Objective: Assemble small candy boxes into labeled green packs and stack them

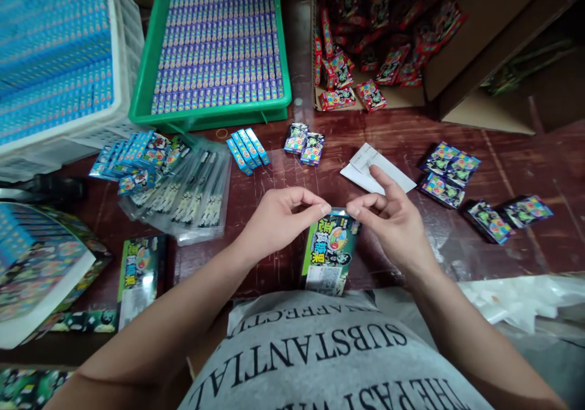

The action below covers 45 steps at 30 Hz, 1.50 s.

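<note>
A green and black printed candy packet (329,251) with large yellow characters stands upright against the front of my shirt. A strip of blue shows at its top edge. My left hand (292,218) pinches the packet's top left corner between thumb and forefinger. On the other side, the thumb and forefinger of my right hand (388,215) close at its top right corner, with another finger raised. Just beyond the right fingers lie white folded papers (372,169). Ahead of the left hand sit several small blue boxes (247,149) in a row and two purple-black candy boxes (304,144).
At the back stand a green tray (286,96) of purple boxes, a white crate (130,38) of blue boxes and a carton (436,96) of red packs. Clear plastic sleeves (196,197) fan out at left. More purple-black boxes (450,169) lie at right.
</note>
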Tool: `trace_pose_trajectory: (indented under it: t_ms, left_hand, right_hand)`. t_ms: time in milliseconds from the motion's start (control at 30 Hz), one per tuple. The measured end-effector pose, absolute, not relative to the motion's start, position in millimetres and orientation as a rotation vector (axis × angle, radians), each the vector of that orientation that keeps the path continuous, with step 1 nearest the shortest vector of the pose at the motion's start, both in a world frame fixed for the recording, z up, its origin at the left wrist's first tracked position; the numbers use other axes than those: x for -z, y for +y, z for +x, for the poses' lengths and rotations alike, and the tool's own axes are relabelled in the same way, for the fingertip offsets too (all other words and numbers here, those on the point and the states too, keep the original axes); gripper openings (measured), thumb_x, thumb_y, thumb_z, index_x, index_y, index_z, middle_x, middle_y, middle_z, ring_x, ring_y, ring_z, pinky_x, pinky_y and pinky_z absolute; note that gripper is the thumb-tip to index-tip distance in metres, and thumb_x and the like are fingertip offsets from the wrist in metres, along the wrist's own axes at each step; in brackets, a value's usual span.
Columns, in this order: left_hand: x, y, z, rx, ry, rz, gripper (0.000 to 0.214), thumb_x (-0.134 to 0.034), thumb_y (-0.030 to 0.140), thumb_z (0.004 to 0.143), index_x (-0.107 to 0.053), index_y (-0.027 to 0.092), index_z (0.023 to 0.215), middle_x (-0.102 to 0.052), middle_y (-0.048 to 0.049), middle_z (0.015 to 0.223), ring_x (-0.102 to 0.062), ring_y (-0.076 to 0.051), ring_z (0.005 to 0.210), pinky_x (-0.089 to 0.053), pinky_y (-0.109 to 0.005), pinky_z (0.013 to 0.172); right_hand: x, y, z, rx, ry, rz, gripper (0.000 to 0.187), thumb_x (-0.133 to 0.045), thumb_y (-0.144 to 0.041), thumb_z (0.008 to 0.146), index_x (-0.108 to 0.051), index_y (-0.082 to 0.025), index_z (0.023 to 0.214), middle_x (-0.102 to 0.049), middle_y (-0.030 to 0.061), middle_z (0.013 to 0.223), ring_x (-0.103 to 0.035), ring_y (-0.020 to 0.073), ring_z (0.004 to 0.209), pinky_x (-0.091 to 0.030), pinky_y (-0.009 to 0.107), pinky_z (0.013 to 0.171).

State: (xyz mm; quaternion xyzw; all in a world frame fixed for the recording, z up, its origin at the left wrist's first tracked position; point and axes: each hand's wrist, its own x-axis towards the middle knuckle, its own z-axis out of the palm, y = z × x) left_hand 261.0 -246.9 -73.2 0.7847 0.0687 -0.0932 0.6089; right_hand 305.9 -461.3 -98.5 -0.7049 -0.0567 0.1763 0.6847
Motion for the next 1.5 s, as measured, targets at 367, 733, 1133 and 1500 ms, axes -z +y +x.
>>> trace_pose_trajectory:
  t_ms: [367,733,1133,1500]
  left_hand:
    - [80.0,-253.6,252.3,0.201,0.041,1.771,0.012,-0.074,0.027,0.086,-0.075,0.018,0.095,-0.079,-0.0053,0.106,-0.074,-0.018,0.097,-0.058,-0.034,0.091]
    - [80.2,-242.7,209.7,-0.003,0.108,1.74,0.021,-0.07,0.026,0.089,-0.07,0.019,0.109,-0.073,-0.0085,0.115,-0.068,-0.02,0.107,-0.054,-0.037,0.098]
    - [72.3,-18.1,69.6,-0.597,1.033,1.702,0.042,-0.07,0.046,0.086,-0.065,0.015,0.114,-0.075,-0.0092,0.104,-0.07,-0.019,0.083,-0.058,-0.032,0.075]
    - [88.4,40.2,140.7,-0.358,0.84,2.91,0.032,-0.052,0.026,0.098,-0.062,0.017,0.127,-0.059,-0.014,0.141,-0.052,-0.026,0.134,-0.04,-0.041,0.115]
  right_hand:
    - [60.7,-485.0,336.9,-0.603,-0.763,-1.813,0.013,-0.071,-0.037,0.091,-0.07,-0.025,0.087,-0.065,0.0062,0.121,-0.059,0.0237,0.123,-0.046,0.042,0.107]
    - [74.6,-444.6,341.1,-0.411,-1.167,-2.064,0.018,-0.066,-0.043,0.093,-0.064,-0.028,0.102,-0.06,0.0078,0.116,-0.057,0.0287,0.115,-0.048,0.047,0.095]
    - [74.2,-224.0,399.5,-0.264,-1.768,-2.046,0.084,-0.061,-0.064,0.089,-0.036,-0.021,0.157,-0.041,0.0169,0.159,-0.039,0.0394,0.144,-0.036,0.06,0.115]
    - [79.9,-25.9,338.9,-0.148,-1.633,-2.337,0.065,-0.07,-0.051,0.087,-0.053,-0.007,0.13,-0.062,0.0267,0.127,-0.054,0.0417,0.122,-0.045,0.056,0.099]
